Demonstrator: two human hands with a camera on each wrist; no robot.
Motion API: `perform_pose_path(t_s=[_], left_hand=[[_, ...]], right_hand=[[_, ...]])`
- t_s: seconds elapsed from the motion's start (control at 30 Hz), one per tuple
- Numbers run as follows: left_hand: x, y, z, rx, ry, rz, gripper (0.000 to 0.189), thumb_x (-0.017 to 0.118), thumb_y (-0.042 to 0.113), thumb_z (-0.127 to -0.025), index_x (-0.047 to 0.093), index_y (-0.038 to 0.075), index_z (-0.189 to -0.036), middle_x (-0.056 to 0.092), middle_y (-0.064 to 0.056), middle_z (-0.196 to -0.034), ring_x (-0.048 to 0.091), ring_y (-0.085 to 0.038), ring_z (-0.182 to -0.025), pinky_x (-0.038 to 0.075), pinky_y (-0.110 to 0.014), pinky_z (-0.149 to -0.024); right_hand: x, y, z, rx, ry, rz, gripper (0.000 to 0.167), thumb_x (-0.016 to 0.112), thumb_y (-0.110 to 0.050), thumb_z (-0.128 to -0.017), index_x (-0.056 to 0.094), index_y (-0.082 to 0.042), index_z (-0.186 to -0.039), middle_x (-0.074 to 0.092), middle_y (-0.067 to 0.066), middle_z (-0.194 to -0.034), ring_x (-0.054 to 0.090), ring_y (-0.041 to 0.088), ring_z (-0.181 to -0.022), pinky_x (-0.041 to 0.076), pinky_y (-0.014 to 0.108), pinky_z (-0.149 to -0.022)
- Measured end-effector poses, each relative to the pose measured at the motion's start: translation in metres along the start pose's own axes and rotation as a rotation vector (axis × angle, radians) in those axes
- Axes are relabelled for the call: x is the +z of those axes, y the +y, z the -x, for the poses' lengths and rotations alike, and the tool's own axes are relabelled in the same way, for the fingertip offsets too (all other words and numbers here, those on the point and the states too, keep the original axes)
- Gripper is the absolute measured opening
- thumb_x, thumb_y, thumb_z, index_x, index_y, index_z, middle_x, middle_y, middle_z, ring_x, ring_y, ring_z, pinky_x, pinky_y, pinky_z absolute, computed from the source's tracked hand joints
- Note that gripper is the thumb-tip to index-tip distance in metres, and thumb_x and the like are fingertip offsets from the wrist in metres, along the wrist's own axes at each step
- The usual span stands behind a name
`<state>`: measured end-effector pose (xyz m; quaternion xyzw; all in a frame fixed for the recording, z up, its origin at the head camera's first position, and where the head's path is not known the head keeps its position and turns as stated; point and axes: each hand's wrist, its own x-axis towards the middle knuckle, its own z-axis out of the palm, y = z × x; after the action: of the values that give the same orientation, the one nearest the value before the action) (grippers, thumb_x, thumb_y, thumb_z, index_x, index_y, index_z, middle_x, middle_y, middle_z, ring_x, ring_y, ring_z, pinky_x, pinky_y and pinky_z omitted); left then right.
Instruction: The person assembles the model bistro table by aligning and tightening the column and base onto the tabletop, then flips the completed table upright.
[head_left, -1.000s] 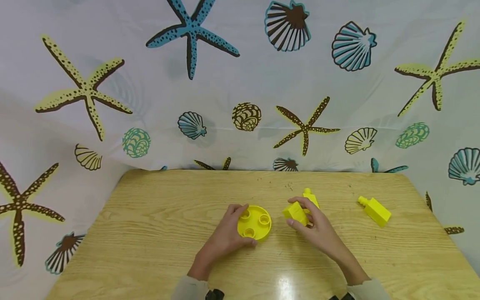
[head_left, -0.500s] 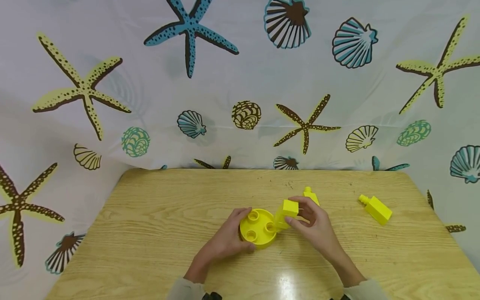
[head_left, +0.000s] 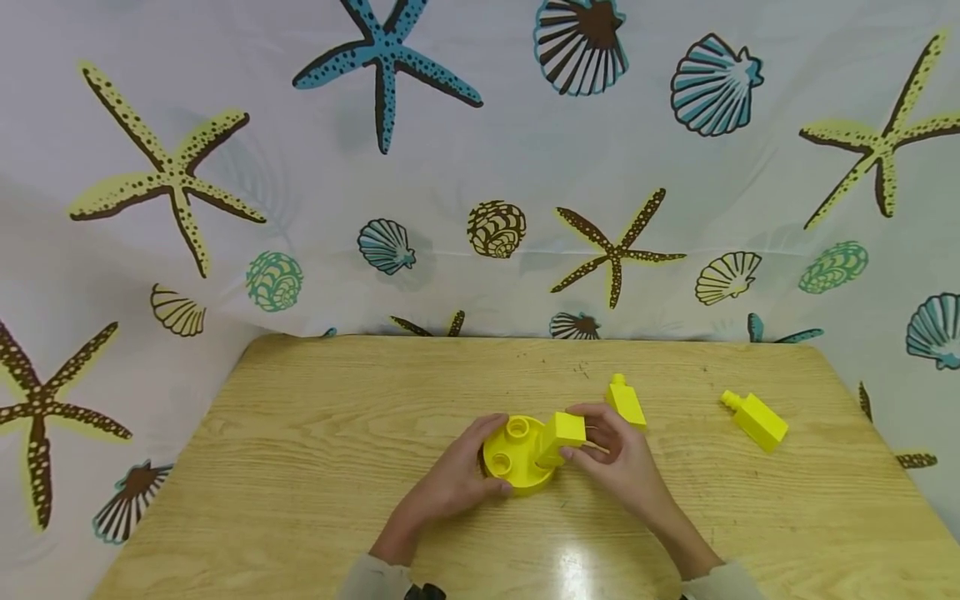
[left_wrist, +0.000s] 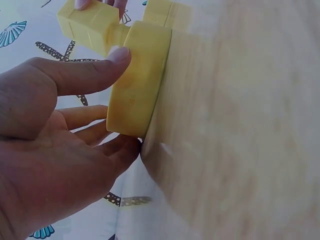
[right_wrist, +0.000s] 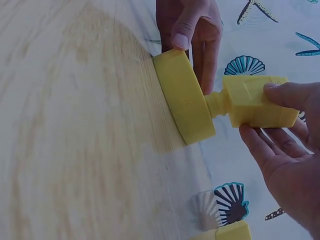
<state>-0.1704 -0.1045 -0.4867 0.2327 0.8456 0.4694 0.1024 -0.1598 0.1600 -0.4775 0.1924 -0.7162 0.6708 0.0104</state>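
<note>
My left hand (head_left: 456,475) holds a round, rimmed yellow disc (head_left: 520,454) by its left edge, thumb on the near side and fingers round the far side. The disc lies flat on the table with ring-shaped sockets facing up. Between thumb and fingers, my right hand (head_left: 618,462) pinches a yellow rectangular block (head_left: 561,435) with a threaded neck. In the right wrist view the block (right_wrist: 257,100) stands off the disc, its neck pointing down at the disc's upper side. The neck's tip is hidden behind the rim, as is the socket under it.
Two similar yellow blocks with threaded necks lie on the wooden table (head_left: 337,442): one block (head_left: 627,406) just beyond my right hand, another block (head_left: 759,423) farther right. A white curtain (head_left: 450,167) printed with starfish and shells hangs behind the table.
My right hand has turned the block upright, neck downward, and brought it left over the disc's right socket. The disc has shifted slightly right and turned in my left hand's hold.
</note>
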Motion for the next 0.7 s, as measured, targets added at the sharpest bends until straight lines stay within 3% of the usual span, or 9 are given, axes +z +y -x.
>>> perform_pose_path(t_s=[0.4,0.7], left_hand=[[0.0018,0.0031,-0.0006,-0.026,0.035,0.009,0.087,0.087,0.013,-0.084,0.038,-0.004,-0.154,0.039,-0.022,-0.156,0.039,-0.040,-0.144,0.032,-0.055,-0.119],[0.0010,0.0014,-0.0005,0.000,0.014,0.024,0.085,0.086,0.013,-0.085,0.038,-0.004,-0.154,0.042,-0.021,-0.155,0.040,-0.039,-0.144,0.031,-0.055,-0.119]], right_hand=[[0.0025,-0.0016,0.0008,-0.010,-0.077,0.044,0.044,0.075,0.004,-0.090,0.060,0.001,-0.132,0.062,0.021,-0.133,0.062,0.036,-0.123,0.055,0.038,-0.097],[-0.0013,-0.0031,0.0033,-0.028,-0.152,0.127,0.045,0.069,-0.007,-0.098,0.059,-0.006,-0.142,0.057,0.016,-0.144,0.061,0.032,-0.124,0.054,0.037,-0.100]])
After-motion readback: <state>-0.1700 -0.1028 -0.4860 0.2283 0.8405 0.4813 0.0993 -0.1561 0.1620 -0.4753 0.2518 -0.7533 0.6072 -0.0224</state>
